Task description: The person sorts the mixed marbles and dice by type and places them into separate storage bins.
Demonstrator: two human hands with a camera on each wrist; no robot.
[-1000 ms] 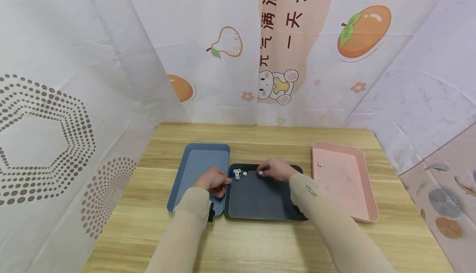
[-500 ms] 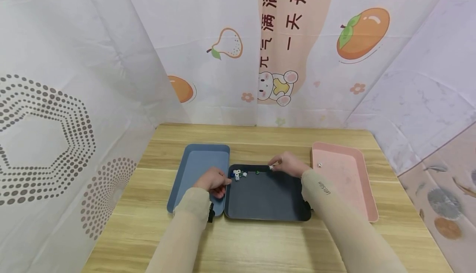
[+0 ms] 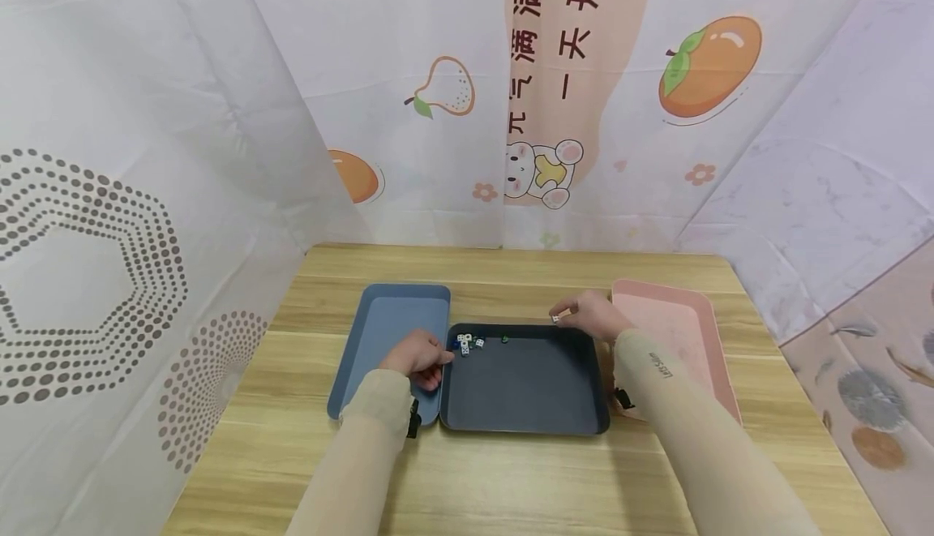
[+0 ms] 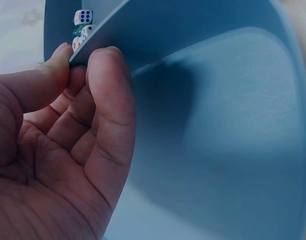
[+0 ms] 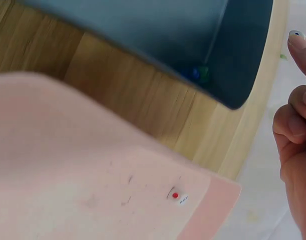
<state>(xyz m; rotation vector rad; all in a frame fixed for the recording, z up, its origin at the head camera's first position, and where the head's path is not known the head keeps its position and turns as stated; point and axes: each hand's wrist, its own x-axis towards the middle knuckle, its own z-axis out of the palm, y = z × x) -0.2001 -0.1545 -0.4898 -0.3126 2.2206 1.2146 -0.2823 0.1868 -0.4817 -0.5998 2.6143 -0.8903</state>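
My left hand (image 3: 419, 357) pinches the rim where the blue tray (image 3: 405, 288) and the dark grey tray (image 3: 521, 430) meet. In the left wrist view, the thumb and index finger of the left hand (image 4: 77, 130) lie on either side of that edge. Several white dice (image 3: 465, 344) cluster in the dark tray's far left corner, with small blue and green pieces among them. A green piece (image 3: 504, 340) lies apart, along the far wall. My right hand (image 3: 594, 315) pinches a white die (image 3: 555, 319) above the dark tray's far right corner.
At the right stands a pink tray (image 3: 711, 309), partly covered by my right sleeve. A single white die (image 5: 177, 196) lies in it. All the trays stand on a wooden table (image 3: 511, 479) with printed curtains (image 3: 438, 171) behind.
Holding the white die, my right hand has lifted from the dark tray's far side and moved right toward the pink tray. The green piece has come into sight. My left hand stays put.
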